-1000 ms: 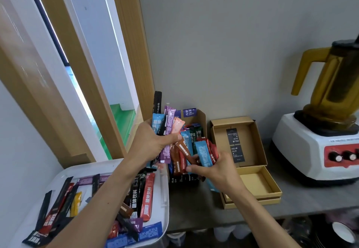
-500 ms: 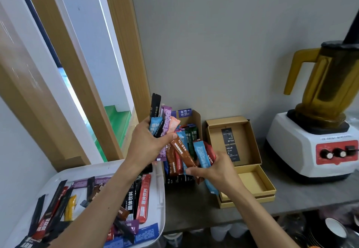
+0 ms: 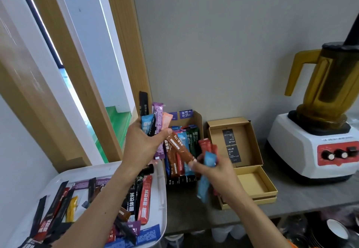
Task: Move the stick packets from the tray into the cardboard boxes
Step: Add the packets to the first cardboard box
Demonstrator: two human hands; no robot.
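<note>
While the left hand grips a bunch, the right hand holds packets (brown, blue).

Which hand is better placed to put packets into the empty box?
Right. The right hand grips blue and red packets just beside the empty box; the left hand holds its bundle farther off, near the tray.

I see glossy film stick packets on a smooth white plastic tray at lower left. Mid-frame are matt kraft cardboard boxes, at right a translucent amber plastic blender jar, and at upper left a wood-grain door frame.
</note>
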